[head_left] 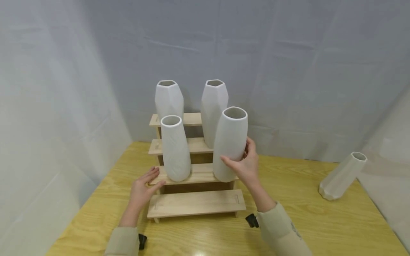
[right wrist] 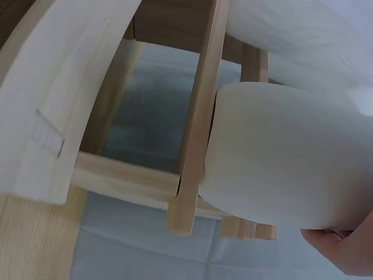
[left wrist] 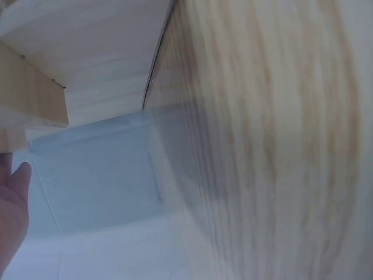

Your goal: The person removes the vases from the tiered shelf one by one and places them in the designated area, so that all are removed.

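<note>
Head view: right hand (head_left: 245, 165) wrapped around tall white vase (head_left: 230, 144) on second step of wooden riser (head_left: 196, 203), left hand (head_left: 144, 186) flat and loose on step edge, could easily tip vase off that narrow ledge.

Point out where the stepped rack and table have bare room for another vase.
The lowest step is bare end to end. The table is open between the rack and the lying vase. The second step is crowded: the left hand, a standing vase, and the vase the right hand grips.
</note>
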A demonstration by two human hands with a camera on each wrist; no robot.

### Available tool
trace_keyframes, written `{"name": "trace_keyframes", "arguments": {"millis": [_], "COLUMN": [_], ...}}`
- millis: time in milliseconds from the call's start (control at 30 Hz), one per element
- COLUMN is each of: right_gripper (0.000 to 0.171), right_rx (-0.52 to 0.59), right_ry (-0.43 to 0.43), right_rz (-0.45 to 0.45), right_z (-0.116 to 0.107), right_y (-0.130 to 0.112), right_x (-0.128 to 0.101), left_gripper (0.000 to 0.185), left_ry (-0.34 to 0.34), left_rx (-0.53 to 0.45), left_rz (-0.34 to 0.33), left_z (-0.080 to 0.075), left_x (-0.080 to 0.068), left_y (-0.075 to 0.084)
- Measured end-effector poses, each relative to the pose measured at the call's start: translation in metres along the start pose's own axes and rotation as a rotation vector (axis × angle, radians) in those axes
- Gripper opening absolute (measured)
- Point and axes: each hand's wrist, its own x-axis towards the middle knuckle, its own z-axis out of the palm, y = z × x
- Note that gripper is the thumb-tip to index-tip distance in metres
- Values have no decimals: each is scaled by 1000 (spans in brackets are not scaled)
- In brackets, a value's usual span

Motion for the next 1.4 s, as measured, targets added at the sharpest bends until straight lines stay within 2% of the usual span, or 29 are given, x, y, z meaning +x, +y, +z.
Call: {"name": "trace_keyframes", "arguments": {"millis": [533,767,1100,1400], "right_gripper": [78,78,79,79], "right_rx": [-53,-77,-158,-250], "right_ry": [109,178,259,338], "right_rz": [-41,-68,13,61], "right_z": [-40,-61,-89,-114], "right_y": [-3,4,19,45], "right_x": [-6,-7,-11,-12], "left_gripper": [45,45,45,45], "left_ry": [6,4,-7,5], "left_rx": [8,24,28,21], "left_rz": [-2,1,-6,5], "left_z": [-4,-6,-7,-6], "left_x": [-4,-6,-6,-6], "left_y": [-1,0,-1,-3]}}
